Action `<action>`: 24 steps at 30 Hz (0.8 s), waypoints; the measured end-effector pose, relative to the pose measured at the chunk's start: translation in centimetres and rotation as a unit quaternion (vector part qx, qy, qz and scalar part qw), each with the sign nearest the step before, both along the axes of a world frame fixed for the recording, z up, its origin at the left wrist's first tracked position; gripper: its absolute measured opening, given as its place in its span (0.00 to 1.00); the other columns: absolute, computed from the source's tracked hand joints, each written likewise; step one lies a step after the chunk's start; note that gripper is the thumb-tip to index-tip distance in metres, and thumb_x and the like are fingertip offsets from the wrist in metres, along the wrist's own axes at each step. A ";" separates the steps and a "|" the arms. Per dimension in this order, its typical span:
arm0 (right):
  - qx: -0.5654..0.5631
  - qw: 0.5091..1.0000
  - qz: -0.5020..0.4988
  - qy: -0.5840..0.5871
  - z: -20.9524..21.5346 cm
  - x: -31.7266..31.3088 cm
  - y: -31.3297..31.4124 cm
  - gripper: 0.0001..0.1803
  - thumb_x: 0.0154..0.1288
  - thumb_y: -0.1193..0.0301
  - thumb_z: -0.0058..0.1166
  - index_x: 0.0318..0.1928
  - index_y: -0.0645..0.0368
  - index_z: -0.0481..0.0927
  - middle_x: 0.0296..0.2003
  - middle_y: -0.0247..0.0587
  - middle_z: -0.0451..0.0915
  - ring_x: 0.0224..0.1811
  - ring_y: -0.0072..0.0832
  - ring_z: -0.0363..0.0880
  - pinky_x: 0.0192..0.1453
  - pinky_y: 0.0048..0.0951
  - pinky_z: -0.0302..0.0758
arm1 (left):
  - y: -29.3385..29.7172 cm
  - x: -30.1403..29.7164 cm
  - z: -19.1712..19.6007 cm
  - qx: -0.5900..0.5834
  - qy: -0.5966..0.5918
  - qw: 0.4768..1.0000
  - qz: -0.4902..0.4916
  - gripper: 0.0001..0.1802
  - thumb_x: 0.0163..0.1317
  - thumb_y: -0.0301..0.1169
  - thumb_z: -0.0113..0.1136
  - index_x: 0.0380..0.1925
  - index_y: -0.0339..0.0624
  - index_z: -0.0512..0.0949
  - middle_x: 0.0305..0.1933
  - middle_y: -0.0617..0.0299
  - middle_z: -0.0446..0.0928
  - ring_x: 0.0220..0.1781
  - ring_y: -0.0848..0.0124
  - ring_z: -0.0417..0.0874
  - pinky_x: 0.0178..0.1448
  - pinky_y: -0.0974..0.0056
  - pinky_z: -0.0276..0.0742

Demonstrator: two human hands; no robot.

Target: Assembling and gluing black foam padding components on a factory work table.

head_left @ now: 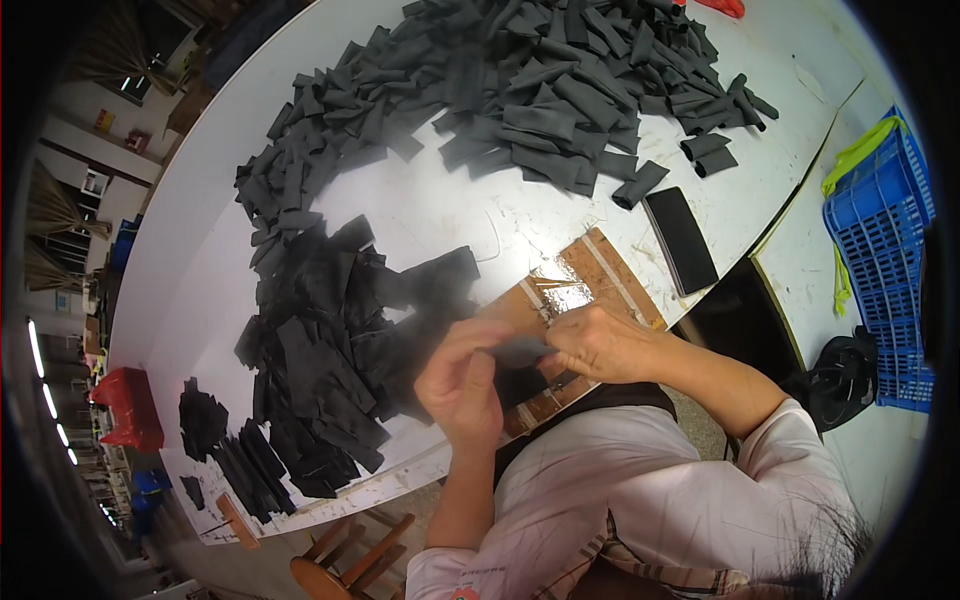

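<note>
Sleeves: your pale pink sleeves [640, 470] fill the near edge, both forearms coming up toward the worktop [420, 200].
Left hand: your left hand [462, 378] curls at the near edge of the worktop, thumb and fingers pressed onto one end of a small dark fabric strip [520, 352].
Right hand: your right hand [600, 342] sits just right of it, its grip pinching the other end of the same strip.
Fabric strip: it is held between both hands, just above the brown board [600, 270].
Brown board: it lies on the near right part of the worktop, with a shiny patch [562, 292] just beyond your fingers.
Near pile: black fabric pieces [330, 350] lie heaped to the left of your hands, some blurred.
Far pile: grey folded strips [520, 90] spread across the far side in a wide arc.
Phone: a black phone [680, 240] lies right of the board, near the worktop's edge.
Crate: a blue plastic crate [885, 240] stands at the far right, apart from the worktop.
Stool: a wooden stool [345, 560] sits below the near edge.
</note>
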State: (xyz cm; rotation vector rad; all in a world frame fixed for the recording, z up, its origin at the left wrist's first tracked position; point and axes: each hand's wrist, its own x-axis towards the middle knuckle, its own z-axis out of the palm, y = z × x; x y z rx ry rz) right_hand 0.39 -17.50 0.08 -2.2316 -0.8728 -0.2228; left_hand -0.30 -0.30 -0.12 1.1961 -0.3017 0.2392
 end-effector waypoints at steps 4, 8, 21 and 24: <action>0.189 0.944 0.124 0.239 4.2 2.8 -0.9 0.17 0.57 0.62 0.50 0.19 0.62 0.73 0.13 0.37 0.71 0.16 0.25 0.73 0.21 0.26 0.67 | 3.2 5.1 -5.0 0.372 -0.001 0.905 0.204 0.12 0.49 0.19 0.48 0.36 0.33 0.74 0.39 0.51 0.75 0.43 0.60 0.74 0.49 0.62 0.68; 0.183 0.956 -0.210 0.089 4.3 7.0 -1.7 0.20 0.61 0.60 0.44 0.26 0.67 0.73 0.14 0.42 0.70 0.17 0.25 0.71 0.23 0.27 0.66 | 4.5 11.0 -8.5 0.666 0.005 0.719 0.200 0.22 0.45 0.27 0.58 0.44 0.36 0.69 0.43 0.49 0.71 0.48 0.51 0.68 0.49 0.52 0.63; 0.089 0.977 -0.021 0.194 0.4 -4.3 6.3 0.11 0.53 0.70 0.54 0.35 0.62 0.72 0.27 0.42 0.74 0.30 0.37 0.74 0.37 0.33 0.69 | 7.4 6.9 -1.4 0.153 0.116 0.967 0.165 0.06 0.49 0.18 0.58 0.26 0.36 0.72 0.25 0.70 0.68 0.29 0.84 0.67 0.36 0.78 0.64; 0.168 0.972 -0.123 0.105 0.6 -2.3 9.3 0.17 0.50 0.70 0.57 0.40 0.62 0.69 0.30 0.41 0.73 0.35 0.38 0.72 0.43 0.34 0.66 | 8.6 3.2 -1.3 0.044 0.148 0.978 0.138 0.07 0.51 0.15 0.54 0.28 0.38 0.69 0.28 0.66 0.71 0.30 0.81 0.70 0.39 0.77 0.66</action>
